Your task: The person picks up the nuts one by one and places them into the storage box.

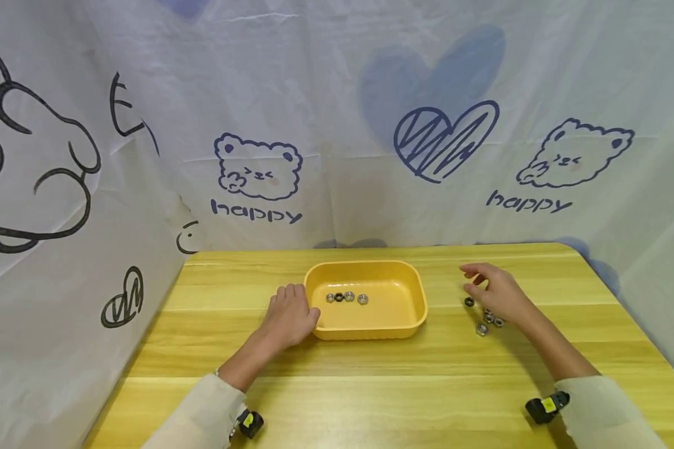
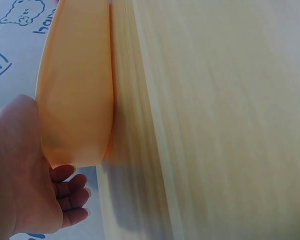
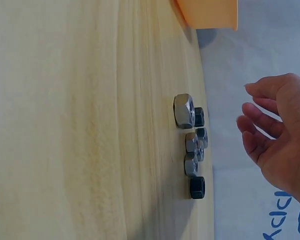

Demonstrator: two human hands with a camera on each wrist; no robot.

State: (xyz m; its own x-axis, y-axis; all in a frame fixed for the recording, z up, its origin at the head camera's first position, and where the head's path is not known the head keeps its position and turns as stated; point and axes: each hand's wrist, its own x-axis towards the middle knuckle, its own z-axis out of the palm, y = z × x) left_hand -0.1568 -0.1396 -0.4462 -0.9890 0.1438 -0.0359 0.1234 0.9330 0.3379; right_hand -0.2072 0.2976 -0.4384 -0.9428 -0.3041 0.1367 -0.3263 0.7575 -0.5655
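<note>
A yellow plastic tray (image 1: 365, 334) sits mid-table, with several hex nuts (image 1: 362, 299) in a loose row on its floor. My left hand (image 1: 291, 315) grips the tray's left end, the thumb over the rim and the fingers curled outside; the left wrist view shows this hand (image 2: 27, 190) against the tray's outer wall (image 2: 77, 85). Right of the tray, my right hand (image 1: 498, 293) hovers over a loose group of nuts, fingers loosely bent and holding nothing. In the right wrist view a large silver nut (image 3: 184, 111) and a black nut (image 3: 197, 188) lie below that hand (image 3: 282, 125).
The wood-patterned table (image 1: 342, 399) reaches back to a white cloth (image 1: 337, 112) printed with bears and hearts. More of this cloth hangs along the left and right sides. Each wrist carries a small black camera, such as the right one (image 1: 542, 408).
</note>
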